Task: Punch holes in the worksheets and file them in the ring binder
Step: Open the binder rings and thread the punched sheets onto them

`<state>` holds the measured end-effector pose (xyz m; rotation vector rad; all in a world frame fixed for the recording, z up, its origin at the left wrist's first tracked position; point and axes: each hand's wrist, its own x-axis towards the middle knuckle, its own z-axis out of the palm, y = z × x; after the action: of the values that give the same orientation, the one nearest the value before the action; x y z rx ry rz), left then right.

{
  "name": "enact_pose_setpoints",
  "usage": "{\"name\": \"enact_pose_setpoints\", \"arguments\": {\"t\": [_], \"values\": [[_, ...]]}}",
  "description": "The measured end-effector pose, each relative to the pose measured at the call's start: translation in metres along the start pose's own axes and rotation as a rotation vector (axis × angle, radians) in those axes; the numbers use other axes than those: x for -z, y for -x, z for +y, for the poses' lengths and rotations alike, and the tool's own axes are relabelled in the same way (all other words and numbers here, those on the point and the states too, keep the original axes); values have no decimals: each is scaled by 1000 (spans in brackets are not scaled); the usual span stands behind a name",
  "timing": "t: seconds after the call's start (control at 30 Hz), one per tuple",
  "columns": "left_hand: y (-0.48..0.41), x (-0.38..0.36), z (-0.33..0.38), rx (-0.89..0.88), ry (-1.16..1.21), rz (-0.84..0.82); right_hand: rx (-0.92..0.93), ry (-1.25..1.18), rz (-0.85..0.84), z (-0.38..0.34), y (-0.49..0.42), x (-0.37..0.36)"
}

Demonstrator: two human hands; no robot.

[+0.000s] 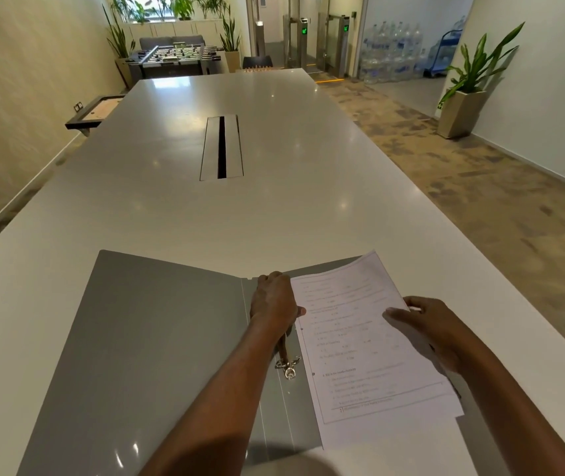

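The sheets (360,338) lie on the right cover of the open binder (154,338), long axis near-to-far, punched edge just right of the near ring (288,367). My right grip (428,324) pinches their right edge. My left grip (274,304), nearer the spine, curls over it; I cannot tell what it holds.

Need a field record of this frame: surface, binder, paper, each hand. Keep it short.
surface: white table
binder: grey, lying open flat
lower ring: in view on the spine, beside the left wrist; no paper on it
worksheets: stack on the right cover, left edge by the spine, two dark dots on the left margin, likely punched holes
left hand: over the upper spine, thumb touching the paper edge; grip unclear
right hand: holds the stack's right edge, thumb on top
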<state>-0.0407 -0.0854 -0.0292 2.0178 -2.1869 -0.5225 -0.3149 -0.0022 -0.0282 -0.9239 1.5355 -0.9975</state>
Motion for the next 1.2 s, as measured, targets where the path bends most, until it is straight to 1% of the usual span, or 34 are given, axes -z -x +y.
{"name": "enact_pose_setpoints", "arguments": {"t": [0.17,0.23,0.27,0.33,0.43,0.53,0.6,0.63,0.7,0.77,0.83,0.9,0.97,1.1,1.2], "values": [[0,4,2,-2,18,-27,-52,-95,-16,24,20,3],[0,8,1,27,138,-65,-66,-94,-16,25,20,6],[1,10,1,60,258,-72,-70,-80,-12,25,19,8],[2,15,-3,109,482,-5,-84,-63,1,21,18,15],[6,26,-12,174,656,165,-81,-38,44,11,21,26],[17,36,-18,218,806,254,-74,-40,64,-2,27,35],[24,37,-19,246,996,270,-57,-54,65,-12,31,36],[27,39,-19,236,1034,258,-49,-63,60,-16,33,34],[37,44,-16,187,1044,167,-50,-83,36,-24,37,28],[45,52,-15,183,1178,37,-46,-97,14,-31,40,20],[51,56,-19,180,1252,-111,-16,-77,9,-37,42,13],[52,57,-26,165,1193,-232,18,-52,19,-41,43,5],[51,56,-33,170,1159,-250,42,-29,16,-43,43,-1],[51,56,-40,216,1223,-225,73,1,9,-47,44,-13],[52,61,-42,218,1153,-177,89,14,-1,-50,46,-20]]}}
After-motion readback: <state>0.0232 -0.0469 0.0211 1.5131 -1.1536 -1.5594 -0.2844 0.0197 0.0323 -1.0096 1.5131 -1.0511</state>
